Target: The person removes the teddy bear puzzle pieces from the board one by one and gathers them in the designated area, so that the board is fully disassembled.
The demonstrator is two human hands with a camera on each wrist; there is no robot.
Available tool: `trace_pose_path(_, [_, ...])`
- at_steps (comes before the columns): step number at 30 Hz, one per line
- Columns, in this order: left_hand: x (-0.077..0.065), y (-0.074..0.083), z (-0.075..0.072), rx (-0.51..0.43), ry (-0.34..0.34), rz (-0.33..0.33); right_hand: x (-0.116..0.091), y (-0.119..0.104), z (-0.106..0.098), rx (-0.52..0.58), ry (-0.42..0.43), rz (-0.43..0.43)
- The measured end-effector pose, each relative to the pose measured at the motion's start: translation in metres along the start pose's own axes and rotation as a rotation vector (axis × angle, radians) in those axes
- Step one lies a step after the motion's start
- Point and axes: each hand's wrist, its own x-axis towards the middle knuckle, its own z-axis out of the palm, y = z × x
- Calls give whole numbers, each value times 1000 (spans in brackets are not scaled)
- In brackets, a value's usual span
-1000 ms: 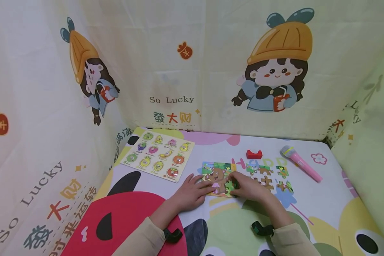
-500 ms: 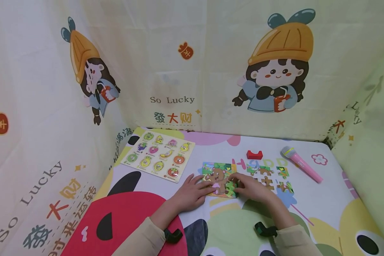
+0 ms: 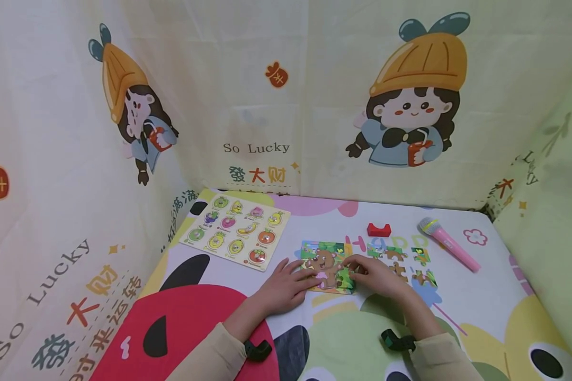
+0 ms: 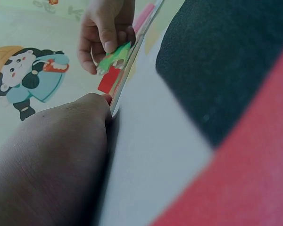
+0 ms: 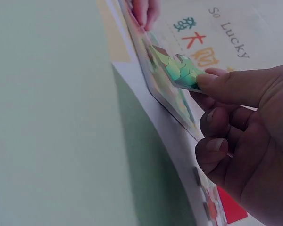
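Observation:
A bear jigsaw puzzle [image 3: 325,255] in its tray lies at the middle of the table in the head view. My left hand [image 3: 286,286] rests at its left side, fingers stretched over the bear picture. Thumb and fingers of my right hand [image 3: 374,276] pinch a green puzzle piece [image 5: 181,70] over the right part of the tray. In the right wrist view that piece is tilted, with one edge raised toward the thumb. The left wrist view shows the same green piece [image 4: 115,59] beneath the right fingertips.
Several loose puzzle pieces [image 3: 398,272] lie right of the tray, partly behind my right hand. Behind them sits a red notched block [image 3: 378,230], and a pink toy microphone [image 3: 453,246] lies at the right. A fruit picture board [image 3: 245,254] is at the back left.
My right hand has shifted slightly to the right over the tray's right edge, its fingers still on the green piece. The left hand has stayed in place.

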Motion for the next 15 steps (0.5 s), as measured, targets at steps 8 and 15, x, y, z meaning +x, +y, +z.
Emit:
trace_pose_path(8, [0, 0, 1, -16, 2, -7, -17, 10, -21, 21, 52, 30])
trace_pose_path(15, [1, -1, 3, -14, 2, -10, -41, 34, -43, 65, 75, 26])
